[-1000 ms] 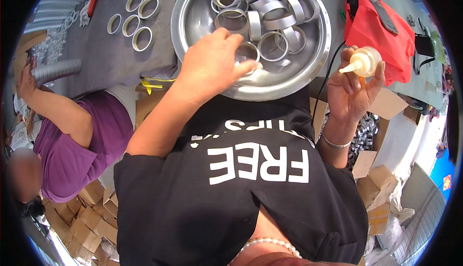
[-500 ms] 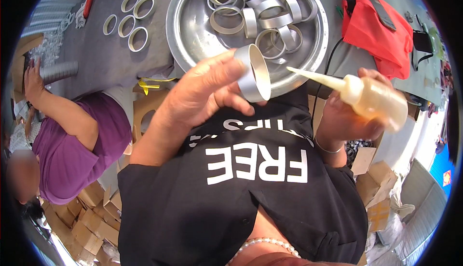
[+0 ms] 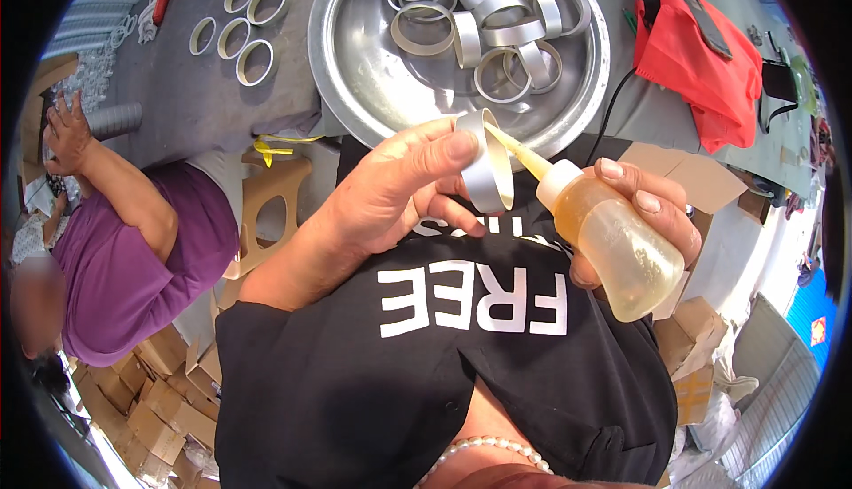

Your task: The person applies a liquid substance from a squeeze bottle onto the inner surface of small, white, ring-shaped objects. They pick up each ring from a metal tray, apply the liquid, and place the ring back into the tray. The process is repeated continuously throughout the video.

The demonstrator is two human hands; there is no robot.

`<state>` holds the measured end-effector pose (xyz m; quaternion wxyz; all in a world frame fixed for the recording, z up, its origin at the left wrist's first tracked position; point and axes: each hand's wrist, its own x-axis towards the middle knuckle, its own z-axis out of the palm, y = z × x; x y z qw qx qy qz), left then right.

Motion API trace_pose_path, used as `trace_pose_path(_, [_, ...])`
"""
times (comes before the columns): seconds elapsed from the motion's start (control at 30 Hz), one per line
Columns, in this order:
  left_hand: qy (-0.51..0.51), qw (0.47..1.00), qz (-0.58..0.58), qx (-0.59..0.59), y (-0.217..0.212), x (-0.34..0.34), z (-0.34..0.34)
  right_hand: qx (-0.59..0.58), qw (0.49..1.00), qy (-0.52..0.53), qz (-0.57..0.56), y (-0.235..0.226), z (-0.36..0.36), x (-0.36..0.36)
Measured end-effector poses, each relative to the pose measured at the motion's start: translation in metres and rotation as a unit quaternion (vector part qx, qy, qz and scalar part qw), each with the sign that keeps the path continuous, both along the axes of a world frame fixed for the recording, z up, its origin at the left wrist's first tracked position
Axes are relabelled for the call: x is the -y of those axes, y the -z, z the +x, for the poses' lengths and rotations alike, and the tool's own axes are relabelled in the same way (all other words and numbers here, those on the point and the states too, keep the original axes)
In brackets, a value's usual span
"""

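Pinching a short silver metal ring (image 3: 486,162) between thumb and fingers, the left hand (image 3: 390,196) holds it up near the chest. Just right, the right hand (image 3: 641,216) is wrapped around a soft clear plastic squeeze bottle of amber liquid (image 3: 612,245), its pale nozzle tip inside the ring. Farther off, a round metal tray (image 3: 355,63) on the grey desk (image 3: 169,98) holds more rings.

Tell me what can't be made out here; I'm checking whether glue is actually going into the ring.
Head view only:
- Nozzle tip of the squeeze bottle: hidden behind the rim of the metal ring, so any glue coming out cannot be seen.
- Ring's inner face: turned away, barely visible.
- Left hand palm and right hand palm: covered by ring and bottle.
- Round metal tray: far rim cut off by the top edge.
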<state>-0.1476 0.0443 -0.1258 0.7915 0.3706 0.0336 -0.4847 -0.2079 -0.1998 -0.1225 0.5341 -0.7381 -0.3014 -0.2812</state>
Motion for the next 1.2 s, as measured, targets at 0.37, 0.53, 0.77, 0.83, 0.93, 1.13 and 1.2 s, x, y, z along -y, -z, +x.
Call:
trace_pose_path(0.37, [-0.104,0.858,0.100,0.493,0.000,0.002,0.003,-0.031,0.987,0.128,0.088,0.005,0.000,-0.008])
trace_pose_path(0.53, [-0.122,0.660,0.140,0.728,-0.002,0.001,0.012,-0.155,0.952,0.187,0.187,0.005,0.004,-0.015])
trace_pose_path(0.77, [-0.153,0.609,0.126,0.768,0.008,0.004,0.007,-0.314,0.884,0.067,0.341,0.004,0.007,-0.005])
trace_pose_path(0.83, [-0.158,0.616,0.116,0.763,0.009,0.003,0.005,-0.360,0.848,0.023,0.388,0.005,0.010,-0.003])
trace_pose_path(0.93, [-0.177,0.661,0.113,0.721,0.004,-0.002,0.004,-0.402,0.683,-0.092,0.603,0.014,0.027,-0.002])
trace_pose_path(1.13, [-0.258,0.717,0.413,0.498,0.017,-0.078,0.020,-0.379,0.582,-0.184,0.696,0.037,0.037,0.031])
trace_pose_path(1.2, [-0.124,0.649,0.579,0.478,0.036,-0.116,0.030,-0.367,0.590,-0.189,0.694,0.036,0.037,0.034])
